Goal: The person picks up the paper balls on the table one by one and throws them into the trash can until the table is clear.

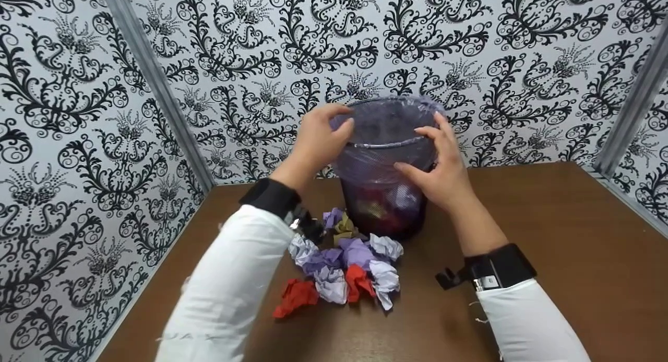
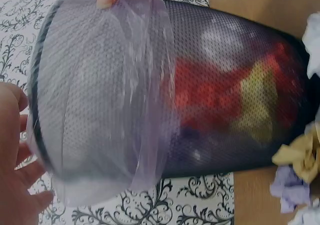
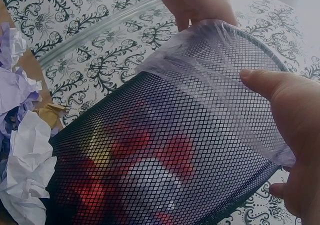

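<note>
A black mesh wastebasket (image 1: 386, 216) stands on the brown table (image 1: 563, 257), lined with a thin purple plastic bag (image 1: 378, 153) folded over its rim. Crumpled paper shows through the mesh (image 3: 165, 160). My left hand (image 1: 339, 121) grips the bag's edge at the left of the rim, fingers curled over it. My right hand (image 1: 425, 151) holds the bag on the right side, with the thumb (image 3: 265, 80) pressed on the plastic (image 3: 225, 85) outside the mesh. In the left wrist view the bag (image 2: 110, 100) hangs loose over the rim beside my left hand (image 2: 15, 165).
A heap of crumpled paper balls (image 1: 349, 268), purple, white, red and tan, lies just in front of the basket, with one red ball (image 1: 295, 295) nearest me. Patterned black-and-white walls (image 1: 78, 143) close in the table on three sides.
</note>
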Motion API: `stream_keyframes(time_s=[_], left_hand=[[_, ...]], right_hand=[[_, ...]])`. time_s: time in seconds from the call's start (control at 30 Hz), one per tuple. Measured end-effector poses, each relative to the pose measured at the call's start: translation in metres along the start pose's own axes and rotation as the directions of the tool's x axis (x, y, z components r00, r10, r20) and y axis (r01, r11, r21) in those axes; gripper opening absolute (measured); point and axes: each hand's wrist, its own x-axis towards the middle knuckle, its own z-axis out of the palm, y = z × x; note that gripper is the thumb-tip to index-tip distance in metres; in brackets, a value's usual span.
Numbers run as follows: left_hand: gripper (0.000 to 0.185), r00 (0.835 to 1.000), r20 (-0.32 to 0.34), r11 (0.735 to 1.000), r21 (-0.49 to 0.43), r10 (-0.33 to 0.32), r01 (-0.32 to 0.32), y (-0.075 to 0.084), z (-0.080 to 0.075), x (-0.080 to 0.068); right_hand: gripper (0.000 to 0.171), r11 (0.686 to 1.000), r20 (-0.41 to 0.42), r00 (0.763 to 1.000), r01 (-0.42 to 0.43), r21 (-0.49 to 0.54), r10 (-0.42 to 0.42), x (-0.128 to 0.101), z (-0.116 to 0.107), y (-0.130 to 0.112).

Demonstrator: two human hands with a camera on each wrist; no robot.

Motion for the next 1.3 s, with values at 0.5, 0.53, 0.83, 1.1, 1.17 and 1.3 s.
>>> stream_keyframes(time_s=[0.5, 0.53, 0.83, 1.1, 1.17, 1.3], left_hand=[[0.022, 0.987, 0.157, 0.992, 0.119, 0.025, -0.044, -0.101, -0.041, -0.07], [0.024, 0.98, 0.197, 0.992, 0.127, -0.005, -0.02, -0.109, -0.041, -0.077], [0.049, 0.881, 0.386, 0.962, 0.115, -0.274, 0.248, -0.15, -0.027, -0.139], [0.052, 0.87, 0.397, 0.956, 0.096, -0.291, 0.276, -0.164, -0.014, -0.16], [0.05, 0.869, 0.403, 0.958, 0.101, -0.286, 0.268, -0.168, -0.012, -0.163], [0.046, 0.87, 0.402, 0.958, 0.092, -0.285, 0.272, -0.173, -0.01, -0.166]], right_hand=[[0.072, 0.999, 0.005, 0.999, -0.031, -0.032, 0.032, -0.001, -0.003, 0.0], [0.072, 0.999, 0.005, 0.999, -0.035, -0.032, 0.035, -0.002, -0.003, 0.0], [0.073, 0.999, 0.011, 0.999, -0.037, -0.037, 0.038, -0.001, -0.003, 0.0], [0.071, 1.0, -0.008, 1.0, 0.015, -0.023, -0.015, -0.001, -0.003, -0.002], [0.071, 1.0, -0.005, 1.0, 0.014, -0.023, -0.014, -0.001, -0.002, -0.002], [0.071, 1.0, 0.003, 1.0, 0.013, -0.027, -0.013, 0.0, -0.001, -0.002]])
